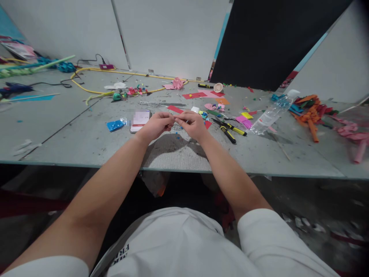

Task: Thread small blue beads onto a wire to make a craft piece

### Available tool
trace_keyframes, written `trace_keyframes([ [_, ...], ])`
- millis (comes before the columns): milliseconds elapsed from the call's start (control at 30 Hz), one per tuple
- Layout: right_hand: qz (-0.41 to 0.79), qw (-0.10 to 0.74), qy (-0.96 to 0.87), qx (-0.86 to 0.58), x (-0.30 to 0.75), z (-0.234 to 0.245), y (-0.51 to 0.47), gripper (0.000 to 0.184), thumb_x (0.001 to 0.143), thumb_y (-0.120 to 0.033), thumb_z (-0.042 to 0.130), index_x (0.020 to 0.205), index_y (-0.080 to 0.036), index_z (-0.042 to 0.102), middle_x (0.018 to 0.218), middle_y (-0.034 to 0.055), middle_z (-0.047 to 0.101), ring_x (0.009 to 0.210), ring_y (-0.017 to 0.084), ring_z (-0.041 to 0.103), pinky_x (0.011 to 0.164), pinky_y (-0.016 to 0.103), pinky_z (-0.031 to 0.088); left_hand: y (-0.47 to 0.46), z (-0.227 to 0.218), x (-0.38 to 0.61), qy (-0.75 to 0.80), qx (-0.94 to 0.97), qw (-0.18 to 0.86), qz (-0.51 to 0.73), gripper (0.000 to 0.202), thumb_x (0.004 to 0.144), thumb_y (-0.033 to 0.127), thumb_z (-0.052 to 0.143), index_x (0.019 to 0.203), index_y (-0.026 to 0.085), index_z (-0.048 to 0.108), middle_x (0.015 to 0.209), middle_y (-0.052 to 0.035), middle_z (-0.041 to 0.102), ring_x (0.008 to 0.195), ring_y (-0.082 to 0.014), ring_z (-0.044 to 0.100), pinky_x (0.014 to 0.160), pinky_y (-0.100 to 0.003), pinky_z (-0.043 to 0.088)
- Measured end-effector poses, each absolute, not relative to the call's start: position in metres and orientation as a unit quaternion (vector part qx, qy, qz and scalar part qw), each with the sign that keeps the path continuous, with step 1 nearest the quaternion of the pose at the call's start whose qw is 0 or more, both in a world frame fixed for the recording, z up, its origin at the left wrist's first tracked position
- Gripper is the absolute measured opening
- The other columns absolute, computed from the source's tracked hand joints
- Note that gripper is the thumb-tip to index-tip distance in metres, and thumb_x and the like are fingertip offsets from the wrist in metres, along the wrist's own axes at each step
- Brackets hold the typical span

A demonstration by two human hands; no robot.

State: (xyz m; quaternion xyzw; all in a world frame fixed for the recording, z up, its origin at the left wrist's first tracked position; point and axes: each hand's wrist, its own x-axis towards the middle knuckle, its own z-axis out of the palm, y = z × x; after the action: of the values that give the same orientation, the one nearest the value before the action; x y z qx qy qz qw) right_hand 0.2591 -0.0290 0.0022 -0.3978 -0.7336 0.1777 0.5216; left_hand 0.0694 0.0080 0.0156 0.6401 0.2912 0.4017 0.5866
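Above the grey tabletop point(175, 154), my left hand point(158, 125) and my right hand point(192, 123) meet at the fingertips. Both are closed in a pinch, and whatever lies between the fingers is too small to make out. Just below the fingertips, thin dark wire point(177, 127) lies on the table with tiny blue bits. A lit phone point(140, 120) lies beside my left hand, with a blue packet point(115, 125) to its left. Right of my right hand are yellow-and-black pliers point(228, 130). A red paper strip point(175, 109) lies behind the hands.
A clear plastic bottle point(272, 115) lies tilted at the right, near orange crepe paper point(309, 105) and pink crepe paper point(351, 130). A yellow cable point(123, 72) runs along the back. Colourful scraps point(135, 90) and red paper point(193, 95) lie farther back. White panels point(170, 34) stand behind.
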Motion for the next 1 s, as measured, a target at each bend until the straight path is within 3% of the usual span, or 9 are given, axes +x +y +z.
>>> trace_keyframes([
  [367,0.236,0.534,-0.699,-0.414,0.256,0.007,-0.035,0.015,0.091,-0.034,0.073,0.093,-0.028,0.086,0.095,0.0049,0.079,0.085,0.020,0.067,0.076,0.033,0.056,0.004,0.020,0.069,0.310,0.664,0.546,0.405,0.029,0.070,0.037,0.082,0.059,0.021,0.060,0.057,0.0023,0.049,0.055,-0.0101,0.041,0.057,-0.031,0.032],
  [600,0.250,0.552,-0.688,-0.399,0.256,0.005,-0.032,0.017,0.088,-0.037,0.073,0.092,-0.026,0.085,0.091,0.0040,0.080,0.080,0.017,0.066,0.075,0.032,0.056,0.003,0.019,0.068,0.318,0.674,0.521,0.416,0.023,0.070,0.033,0.079,0.060,0.019,0.064,0.055,0.0034,0.051,0.054,-0.0092,0.042,0.056,-0.030,0.032],
  [833,0.370,0.549,-0.632,-0.403,0.254,0.007,-0.029,0.025,0.076,-0.045,0.083,0.086,-0.022,0.078,0.072,-0.0007,0.072,0.063,0.013,0.061,0.060,0.028,0.052,0.001,0.022,0.064,0.328,0.705,0.477,0.408,0.023,0.076,0.038,0.079,0.067,0.018,0.069,0.054,0.0026,0.054,0.054,-0.0102,0.044,0.055,-0.028,0.031],
  [1000,0.448,0.517,-0.591,-0.428,0.256,0.012,-0.034,0.033,0.069,-0.046,0.091,0.082,-0.021,0.074,0.071,0.0004,0.074,0.060,0.013,0.066,0.047,0.022,0.042,-0.006,0.026,0.065,0.345,0.725,0.433,0.410,0.023,0.075,0.038,0.077,0.068,0.018,0.069,0.056,0.0016,0.055,0.055,-0.0109,0.044,0.054,-0.028,0.030],
])
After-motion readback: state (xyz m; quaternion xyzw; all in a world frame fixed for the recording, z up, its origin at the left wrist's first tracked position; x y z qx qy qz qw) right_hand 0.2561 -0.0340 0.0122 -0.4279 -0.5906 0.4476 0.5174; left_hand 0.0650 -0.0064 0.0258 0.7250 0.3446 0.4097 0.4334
